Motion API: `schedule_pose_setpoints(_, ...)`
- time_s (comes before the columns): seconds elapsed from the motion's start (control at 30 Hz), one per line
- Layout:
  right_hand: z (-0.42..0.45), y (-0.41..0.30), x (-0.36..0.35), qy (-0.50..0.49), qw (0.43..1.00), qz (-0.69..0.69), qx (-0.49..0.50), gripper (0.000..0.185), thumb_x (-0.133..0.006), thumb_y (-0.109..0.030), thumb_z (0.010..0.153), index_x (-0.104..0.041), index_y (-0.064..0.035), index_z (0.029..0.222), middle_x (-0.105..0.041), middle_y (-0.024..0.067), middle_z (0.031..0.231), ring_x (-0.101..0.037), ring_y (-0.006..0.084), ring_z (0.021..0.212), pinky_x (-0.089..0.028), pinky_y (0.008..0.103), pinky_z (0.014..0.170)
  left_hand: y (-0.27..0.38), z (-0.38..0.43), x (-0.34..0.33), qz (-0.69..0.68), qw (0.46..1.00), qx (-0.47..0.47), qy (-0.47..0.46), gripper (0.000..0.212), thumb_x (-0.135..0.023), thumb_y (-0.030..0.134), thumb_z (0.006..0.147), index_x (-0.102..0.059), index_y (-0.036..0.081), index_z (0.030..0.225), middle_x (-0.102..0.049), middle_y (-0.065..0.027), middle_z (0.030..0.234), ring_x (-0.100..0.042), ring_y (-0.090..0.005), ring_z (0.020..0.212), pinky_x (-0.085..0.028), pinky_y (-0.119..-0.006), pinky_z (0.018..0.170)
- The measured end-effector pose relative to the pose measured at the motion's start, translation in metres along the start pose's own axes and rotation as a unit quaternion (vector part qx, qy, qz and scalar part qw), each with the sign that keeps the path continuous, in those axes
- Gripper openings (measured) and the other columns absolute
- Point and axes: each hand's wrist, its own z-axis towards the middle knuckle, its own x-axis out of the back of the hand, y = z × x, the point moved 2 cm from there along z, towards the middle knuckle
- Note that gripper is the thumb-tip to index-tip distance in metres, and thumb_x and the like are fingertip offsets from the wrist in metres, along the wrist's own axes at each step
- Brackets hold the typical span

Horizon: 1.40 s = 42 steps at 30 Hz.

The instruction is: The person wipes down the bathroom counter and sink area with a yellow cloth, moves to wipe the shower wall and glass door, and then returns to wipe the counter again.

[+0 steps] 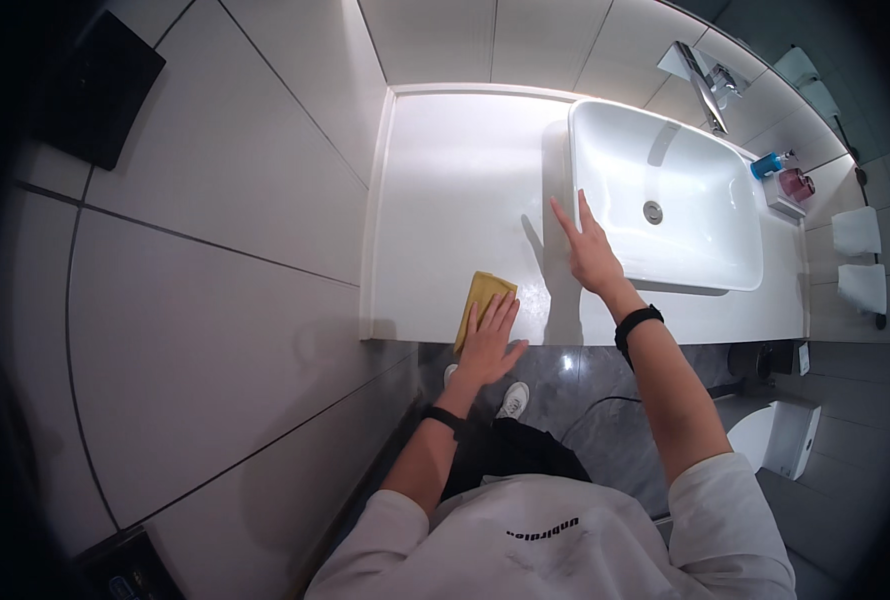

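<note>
A folded yellow cloth (482, 289) lies near the front edge of the white countertop (452, 180), one end reaching over that edge. My left hand (490, 337) rests on its right part, fingers extended and pressing flat rather than gripping. Farther right, my right hand (591, 251) is at the left wall of the white rectangular washbasin (685, 217), its fingers apart and holding nothing. Whether its fingertips touch the basin, I cannot tell. Both wrists wear black bands.
A chrome faucet (704, 90) projects from the wall behind the basin. Right of it stand a blue soap bottle (767, 166) and pink cups (794, 184) in a white holder. White towels (856, 231) hang at the right. A toilet (760, 435) is below right; a tiled wall (212, 300) borders the left.
</note>
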Motion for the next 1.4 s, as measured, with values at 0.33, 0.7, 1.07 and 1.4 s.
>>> schedule_pose_setpoints(0.33,-0.001,-0.003,0.0,0.009,0.999,0.034,-0.018,0.105,-0.05,0.022,0.071,-0.015,-0.0323,0.154,-0.012,0.0192,0.159,-0.047,0.0398,0.126,-0.047,0.0425,0.103,-0.048,-0.084,-0.002,-0.14,0.903,0.393,0.109,0.033,-0.07,0.026,0.086,-0.058,0.001,0.106,-0.062,-0.0149,0.102,-0.058,-0.0296,0.101,-0.045,-0.039,0.089)
schedule_pose_setpoints(0.7,-0.002,0.003,-0.005,0.051,0.998,0.04,-0.006,0.093,-0.05,0.017,0.074,-0.02,-0.023,0.153,-0.018,0.02,0.157,-0.041,0.0388,0.132,-0.042,0.0433,0.106,-0.052,-0.08,-0.029,-0.359,0.868,0.292,0.182,0.023,-0.063,0.022,0.095,-0.059,0.001,0.088,-0.054,0.0018,0.074,-0.047,-0.006,0.069,-0.04,-0.024,0.063)
schedule_pose_setpoints(1.07,-0.126,-0.077,-0.067,0.092,0.716,0.69,-0.055,0.05,-0.049,-0.029,0.101,-0.04,-0.0018,0.143,-0.051,0.0158,0.137,-0.048,0.0235,0.129,-0.04,0.0348,0.105,0.105,-0.01,0.11,-0.29,0.927,0.156,0.18,0.025,-0.058,0.013,0.087,-0.065,-0.007,0.101,-0.067,-0.008,0.085,-0.059,-0.0116,0.074,-0.05,-0.03,0.071)
schedule_pose_setpoints(1.4,-0.235,-0.001,0.033,0.243,0.234,0.928,-0.158,0.044,-0.041,-0.048,0.101,-0.054,-0.0107,0.12,-0.06,0.0029,0.096,-0.06,0.0152,0.084,-0.051,0.0301,0.074,0.275,0.015,0.047,-0.228,0.952,-0.199,-0.039,0.023,-0.056,0.019,0.089,-0.059,-0.004,0.086,-0.06,-0.0213,0.12,-0.057,-0.0377,0.101,-0.045,-0.041,0.091)
